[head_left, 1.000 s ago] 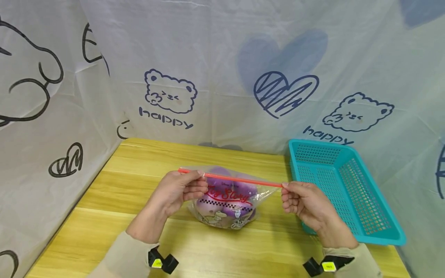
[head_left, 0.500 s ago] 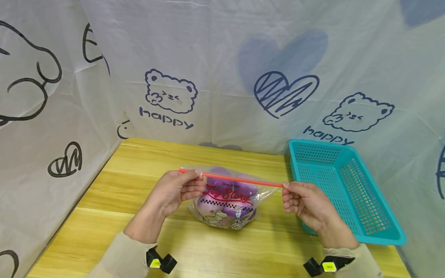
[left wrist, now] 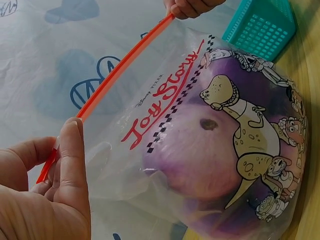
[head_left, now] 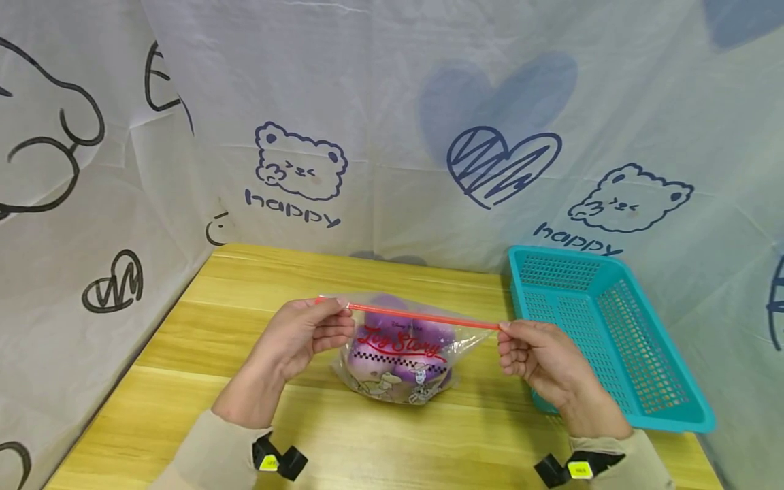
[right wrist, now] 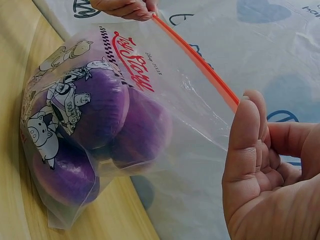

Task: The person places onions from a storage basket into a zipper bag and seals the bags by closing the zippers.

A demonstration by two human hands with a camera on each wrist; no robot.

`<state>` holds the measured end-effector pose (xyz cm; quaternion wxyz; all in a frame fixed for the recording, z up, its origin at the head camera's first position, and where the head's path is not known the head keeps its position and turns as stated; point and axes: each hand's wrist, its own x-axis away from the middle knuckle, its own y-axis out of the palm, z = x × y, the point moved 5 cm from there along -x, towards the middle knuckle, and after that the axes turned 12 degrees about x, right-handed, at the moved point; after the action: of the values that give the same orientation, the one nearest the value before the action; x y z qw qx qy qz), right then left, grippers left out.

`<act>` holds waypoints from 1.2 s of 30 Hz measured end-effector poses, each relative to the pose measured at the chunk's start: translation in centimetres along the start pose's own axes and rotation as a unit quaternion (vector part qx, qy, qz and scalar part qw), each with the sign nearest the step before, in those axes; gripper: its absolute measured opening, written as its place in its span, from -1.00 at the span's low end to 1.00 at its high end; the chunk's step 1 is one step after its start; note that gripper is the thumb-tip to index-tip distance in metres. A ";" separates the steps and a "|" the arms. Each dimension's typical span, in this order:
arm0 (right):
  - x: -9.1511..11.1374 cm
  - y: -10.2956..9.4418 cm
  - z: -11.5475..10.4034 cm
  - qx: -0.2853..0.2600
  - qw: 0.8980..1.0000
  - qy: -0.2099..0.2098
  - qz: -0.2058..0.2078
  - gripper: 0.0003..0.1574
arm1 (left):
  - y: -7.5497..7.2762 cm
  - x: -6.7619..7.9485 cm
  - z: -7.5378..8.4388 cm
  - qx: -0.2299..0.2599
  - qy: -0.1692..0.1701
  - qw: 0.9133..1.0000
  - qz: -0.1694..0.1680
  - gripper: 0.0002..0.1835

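Note:
A clear zip bag (head_left: 401,357) printed with red "Toy Story" lettering and cartoon figures stands on the table, its red zip strip (head_left: 422,316) stretched level across the top. Inside are several round purple-and-pale things (right wrist: 142,127), smooth and bulging; one has a small dark spot in the left wrist view. My left hand (head_left: 294,344) pinches the strip between thumb and fingers near its left end, a short red tip sticking out past the grip. At the strip's right end, the bag's corner is pinched by my right hand (head_left: 545,357), which pulls the plastic taut.
A turquoise slotted basket (head_left: 625,340) stands on the right of the table, close beside my right hand. The wood-patterned table (head_left: 202,354) ends at a pale printed cloth (head_left: 392,136) hanging behind it and along the left side.
My left hand has slid a little to the left along the red strip, uncovering more of it. My right hand and the bag stay in place.

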<state>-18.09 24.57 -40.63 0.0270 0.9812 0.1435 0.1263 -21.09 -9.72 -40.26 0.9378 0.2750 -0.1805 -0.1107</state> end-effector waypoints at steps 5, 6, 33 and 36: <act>0.0 0.0 -0.1 -0.003 1.000 -0.001 0.002 -0.71 | -0.4 0.1 0.3 -0.003 0.005 1.000 0.004 -0.81; -0.1 -0.1 -0.1 -0.003 1.000 -0.001 0.002 -0.71 | -0.6 0.1 0.4 -0.004 0.007 1.000 0.006 -0.81; 0.4 6.0 -1.6 0.074 0.995 0.017 -0.066 -0.71 | -3.0 6.1 5.0 0.032 0.141 0.989 0.020 -0.80; 0.2 7.0 -1.9 0.075 0.994 0.016 -0.076 -0.70 | -3.4 6.9 5.7 0.048 0.157 0.986 0.011 -0.80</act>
<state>-16.41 17.95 -38.14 -0.0398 0.9646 0.2272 0.1281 -17.45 -17.31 -35.79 0.9415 0.3314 -0.0394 -0.0468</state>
